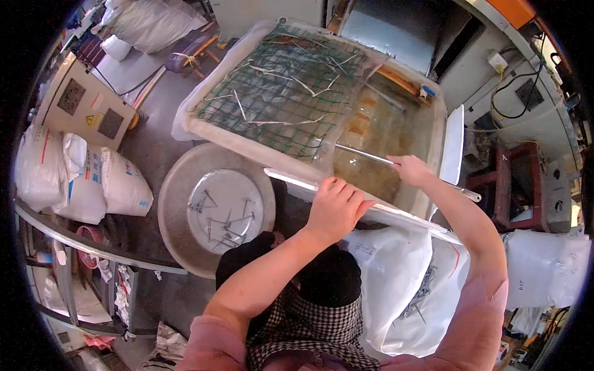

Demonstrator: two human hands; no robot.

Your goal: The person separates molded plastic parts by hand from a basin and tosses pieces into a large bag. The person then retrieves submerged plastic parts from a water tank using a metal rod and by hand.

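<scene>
My right hand [411,170] is closed round a thin metal rod [365,153], whose far end reaches over the water in a white tub [284,162]. My left hand [337,207] rests on a white board [291,179] along the tub's near edge, its fingers bent over the top. Green netting [278,93] with white strips covers the left part of the tub. Brownish water [371,176] shows on the right, with orange-brown patches below. What lies at the rod's far tip is too small to tell.
A round grey basin [176,216] with dark thin pieces stands at the left. White sacks [120,182] lie farther left. An open white bag [390,260] is beside my legs. A dark red frame [532,185] and a grey cabinet [482,93] stand at the right.
</scene>
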